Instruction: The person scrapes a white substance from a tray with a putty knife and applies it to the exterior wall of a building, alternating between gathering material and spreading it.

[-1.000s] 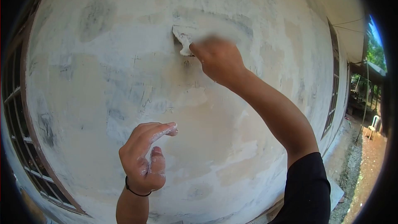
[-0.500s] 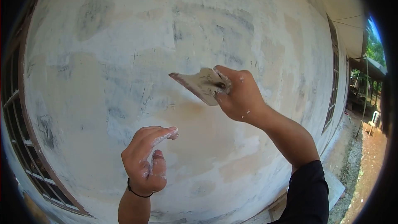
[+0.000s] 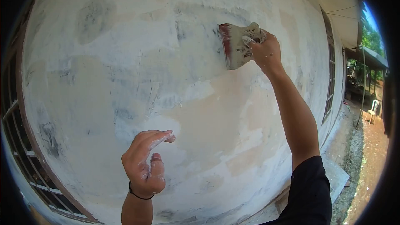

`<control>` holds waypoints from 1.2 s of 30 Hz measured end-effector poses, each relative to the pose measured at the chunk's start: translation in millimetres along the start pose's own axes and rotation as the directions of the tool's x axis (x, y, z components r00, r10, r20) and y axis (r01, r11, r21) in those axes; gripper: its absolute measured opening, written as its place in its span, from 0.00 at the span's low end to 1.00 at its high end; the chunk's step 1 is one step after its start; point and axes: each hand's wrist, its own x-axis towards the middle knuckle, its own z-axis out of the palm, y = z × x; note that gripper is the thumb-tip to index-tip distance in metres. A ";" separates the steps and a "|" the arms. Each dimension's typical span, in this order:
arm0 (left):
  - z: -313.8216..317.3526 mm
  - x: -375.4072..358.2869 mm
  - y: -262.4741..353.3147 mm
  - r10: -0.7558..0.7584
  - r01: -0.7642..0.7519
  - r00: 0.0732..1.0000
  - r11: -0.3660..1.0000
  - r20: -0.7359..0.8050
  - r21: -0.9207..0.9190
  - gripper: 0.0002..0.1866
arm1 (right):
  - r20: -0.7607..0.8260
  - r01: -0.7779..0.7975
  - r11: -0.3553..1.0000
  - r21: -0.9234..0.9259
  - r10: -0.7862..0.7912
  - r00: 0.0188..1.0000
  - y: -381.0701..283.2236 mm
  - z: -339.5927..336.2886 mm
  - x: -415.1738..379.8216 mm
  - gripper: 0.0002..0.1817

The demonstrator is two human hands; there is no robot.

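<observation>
My right hand [image 3: 266,50] grips a wide putty knife [image 3: 238,46] by its short handle, thumb laid along the blade. White filler smears the blade, and a reddish band runs along its left edge, which lies at the wall [image 3: 200,137] in the upper middle. Patches of white, cream and grey filler cover that wall. Lower down, my left hand [image 3: 146,162] is held up before the wall with nothing in it. Its fingers curl over, apart from the thumb, and white filler coats the fingertips. A dark band circles the left wrist.
A barred window [image 3: 25,141] borders the wall at left, and another window [image 3: 329,66] sits far along it at right. Beyond are a white chair [image 3: 373,110] on bare earth, a thin pole [image 3: 363,83] and a roofed shelter. A pale slab [image 3: 334,179] lies by the wall's foot.
My right hand has moved up and to the right with the putty knife, whose blade has turned more upright. My left hand has stayed nearly in place.
</observation>
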 end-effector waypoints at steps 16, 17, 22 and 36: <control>-32.7 -5.4 38.1 0.033 -0.038 0.997 0.997 0.074 0.061 0.19 | 0.162 0.256 0.959 -0.118 -0.236 0.958 -155.7 126.1 -104.9 0.02; -32.1 -2.9 40.1 0.051 -0.057 0.996 0.996 0.075 0.072 0.19 | 0.098 0.249 0.964 -0.090 -0.240 0.966 -154.5 124.6 -104.4 0.02; -24.9 -1.0 41.2 0.007 -0.011 0.997 0.999 0.083 0.046 0.19 | 0.111 0.082 0.984 0.161 -0.100 0.989 -110.8 71.5 -76.3 0.13; -19.9 -8.2 44.2 -0.051 0.051 0.996 0.999 0.079 -0.006 0.23 | -0.169 0.148 0.918 -0.367 -0.223 0.960 -21.8 2.6 -20.6 0.07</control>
